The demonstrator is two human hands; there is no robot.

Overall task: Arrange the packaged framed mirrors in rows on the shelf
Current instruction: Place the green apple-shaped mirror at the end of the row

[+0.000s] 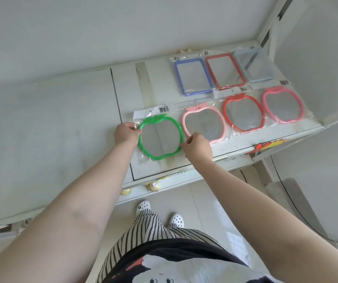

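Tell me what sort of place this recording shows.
Probably a small shop or stockroom. Packaged mirrors with barcode header cards, like the green apple-shaped mirror both hands hold, lie in rows on a white metal shelf; a colourful promo sticker marks the shelf edge.

Plain white wall (102, 27) at the back, lit soft and even. White shelf (51, 111) in front of it, with tape strips on top and a bright sticker (266, 147) on the front edge. Pale tiled floor (204, 201) below. Grey mat (298, 201) and thin black cord (286, 190) at right.
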